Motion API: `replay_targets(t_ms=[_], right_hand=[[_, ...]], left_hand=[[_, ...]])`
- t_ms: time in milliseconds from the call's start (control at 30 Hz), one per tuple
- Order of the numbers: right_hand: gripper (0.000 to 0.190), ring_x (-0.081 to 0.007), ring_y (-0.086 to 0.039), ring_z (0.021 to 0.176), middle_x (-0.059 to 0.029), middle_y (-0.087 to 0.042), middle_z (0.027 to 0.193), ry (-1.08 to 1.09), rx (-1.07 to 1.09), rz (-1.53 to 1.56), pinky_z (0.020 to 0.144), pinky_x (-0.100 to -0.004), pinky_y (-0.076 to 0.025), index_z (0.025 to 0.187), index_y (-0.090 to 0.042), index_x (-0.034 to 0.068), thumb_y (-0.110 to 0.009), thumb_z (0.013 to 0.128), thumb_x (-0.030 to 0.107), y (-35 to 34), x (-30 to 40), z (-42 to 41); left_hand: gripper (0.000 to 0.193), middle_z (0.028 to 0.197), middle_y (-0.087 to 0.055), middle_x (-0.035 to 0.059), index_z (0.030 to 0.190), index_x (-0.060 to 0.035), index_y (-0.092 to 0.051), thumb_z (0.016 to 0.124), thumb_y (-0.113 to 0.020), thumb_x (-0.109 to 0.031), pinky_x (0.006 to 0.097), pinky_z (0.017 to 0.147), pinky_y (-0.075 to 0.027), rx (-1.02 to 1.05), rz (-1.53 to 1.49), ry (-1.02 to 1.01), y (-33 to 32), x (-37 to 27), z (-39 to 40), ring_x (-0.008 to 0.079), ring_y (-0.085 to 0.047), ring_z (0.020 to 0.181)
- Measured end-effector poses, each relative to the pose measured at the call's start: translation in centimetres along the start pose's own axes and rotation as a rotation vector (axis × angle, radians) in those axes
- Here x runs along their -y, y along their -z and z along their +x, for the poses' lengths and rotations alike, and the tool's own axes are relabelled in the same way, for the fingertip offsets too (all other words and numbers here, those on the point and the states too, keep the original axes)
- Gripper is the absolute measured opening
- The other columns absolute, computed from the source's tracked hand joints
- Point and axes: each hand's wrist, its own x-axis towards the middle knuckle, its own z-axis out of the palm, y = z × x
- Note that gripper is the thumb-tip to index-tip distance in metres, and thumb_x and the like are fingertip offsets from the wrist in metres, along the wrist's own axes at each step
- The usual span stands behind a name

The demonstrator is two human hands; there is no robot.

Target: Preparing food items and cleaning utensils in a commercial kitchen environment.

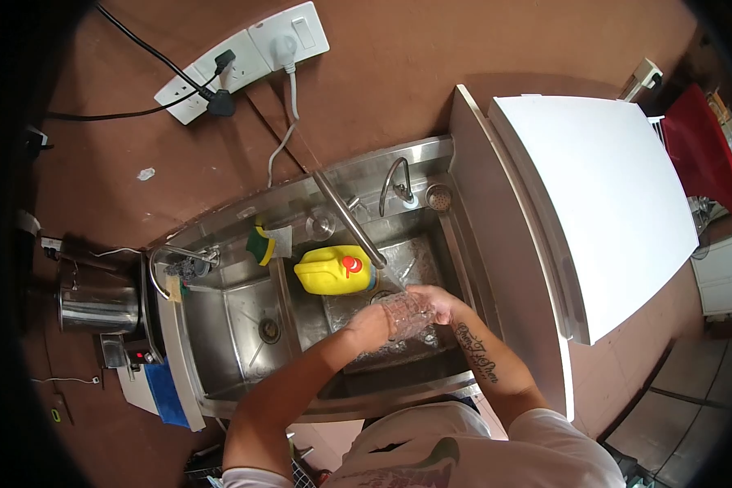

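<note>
Over the right basin of a stainless steel sink [463, 268], both hands hold a clear, patterned glass or plastic vessel [407, 316]. My left hand [367, 326] grips it from the left; its fingers are largely hidden, and I cannot tell whether some are inside. On the right, my right hand [442, 303] supports the vessel's other end. Water runs from the long faucet spout [349, 221] down beside my right hand. Just behind the hands stands a yellow plastic jug [332, 271] with a red cap [352, 265].
A green-and-yellow sponge [260, 246] lies behind the jug. The left basin [232, 323] has its own curved faucet [180, 251]. A tall panel [506, 226] borders the sink's right side, with a white-topped unit [604, 201] beyond. A steel pot [97, 302] stands far left.
</note>
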Motion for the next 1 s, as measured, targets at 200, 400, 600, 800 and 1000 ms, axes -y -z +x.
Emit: replay_targets(t_ms=[200,400,600,800,1000], right_hand=[[0.034,-0.0266,-0.066,0.089,-0.0122,-0.067,0.097,0.297,-0.135,0.111,0.081,-0.0422,-0.055,0.108,-0.062,0.003,-0.058,0.092,0.033,-0.9,1.6,-0.7],[0.049,-0.0295,-0.066,0.091,-0.0178,-0.067,0.103,0.409,-0.016,0.367,0.083,-0.0422,-0.054,0.118,-0.057,0.001,-0.053,0.092,0.042,-0.3,-0.7,0.5],[0.054,-0.031,-0.066,0.101,-0.0193,-0.066,0.112,0.268,0.157,0.445,0.091,-0.0465,-0.053,0.121,-0.057,-0.005,-0.045,0.096,0.042,0.5,0.3,-1.4],[0.045,-0.0258,-0.069,0.088,-0.0143,-0.069,0.103,0.112,0.077,0.211,0.08,-0.0419,-0.057,0.113,-0.061,-0.001,-0.046,0.097,0.037,-0.7,1.0,-1.1],[0.044,-0.0254,-0.066,0.088,-0.0118,-0.068,0.098,0.392,-0.125,0.245,0.08,-0.039,-0.055,0.113,-0.059,-0.002,-0.048,0.096,0.036,-4.2,2.5,-1.7]], left_hand=[[0.051,0.136,-0.053,0.0117,0.137,-0.0059,-0.048,0.093,-0.061,-0.026,0.0333,0.109,-0.035,-0.18,-1.632,0.371,-0.1,-1.0,3.1,0.0218,-0.046,0.13],[0.032,0.114,-0.067,0.0122,0.119,-0.0017,-0.059,0.098,-0.054,-0.025,0.035,0.088,-0.051,-0.717,-1.606,0.787,1.3,-3.4,4.4,0.0277,-0.065,0.102],[0.023,0.108,-0.066,0.0154,0.102,-0.0052,-0.069,0.086,-0.067,-0.021,0.0419,0.101,-0.041,-0.698,-0.528,0.504,1.5,-1.9,-2.5,0.0304,-0.059,0.109],[0.031,0.103,-0.065,0.0173,0.107,-0.0025,-0.065,0.08,-0.07,-0.015,0.042,0.081,-0.05,-0.649,-0.798,0.639,0.5,2.2,0.2,0.0366,-0.063,0.09],[0.041,0.106,-0.068,0.0129,0.121,-0.0026,-0.057,0.084,-0.068,-0.019,0.0412,0.063,-0.054,-0.575,-1.469,1.132,-5.6,3.7,2.7,0.0281,-0.069,0.067]])
